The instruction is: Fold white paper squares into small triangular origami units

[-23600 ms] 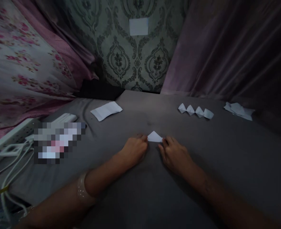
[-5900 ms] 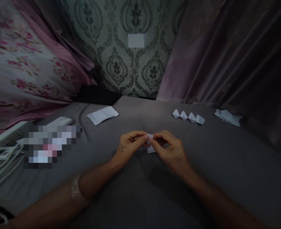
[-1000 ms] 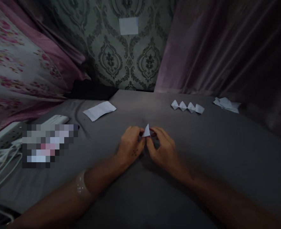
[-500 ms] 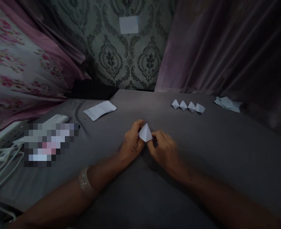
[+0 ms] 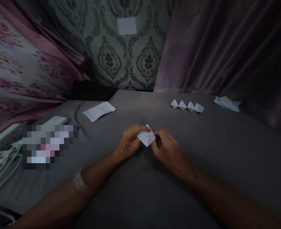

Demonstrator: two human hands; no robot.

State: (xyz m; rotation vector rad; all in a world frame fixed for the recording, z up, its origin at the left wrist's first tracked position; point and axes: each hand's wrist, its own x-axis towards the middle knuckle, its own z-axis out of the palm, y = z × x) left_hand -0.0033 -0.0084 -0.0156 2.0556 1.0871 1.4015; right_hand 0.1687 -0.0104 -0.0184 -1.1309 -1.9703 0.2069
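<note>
A small folded white paper piece [image 5: 146, 136] is held just above the grey cloth surface [image 5: 202, 152] at the centre. My left hand [image 5: 130, 142] pinches its left side with thumb and fingers. My right hand [image 5: 167, 147] grips its right edge, fingers curled. The paper shows a diamond-like face with a crease across it. A row of several similar folded white pieces [image 5: 187, 106] lies further back to the right, apart from both hands.
A flat white sheet [image 5: 99, 111] lies at the back left. Crumpled white paper [image 5: 227, 103] sits at the far right. A power strip with white cables [image 5: 2, 149] is at the left edge. Floral fabric [image 5: 16, 70], patterned wallpaper and a dark curtain [image 5: 226, 47] surround the surface.
Over the last second the paper has turned from an upright narrow point to a wider diamond face between my fingers. Both hands stayed at the centre.
</note>
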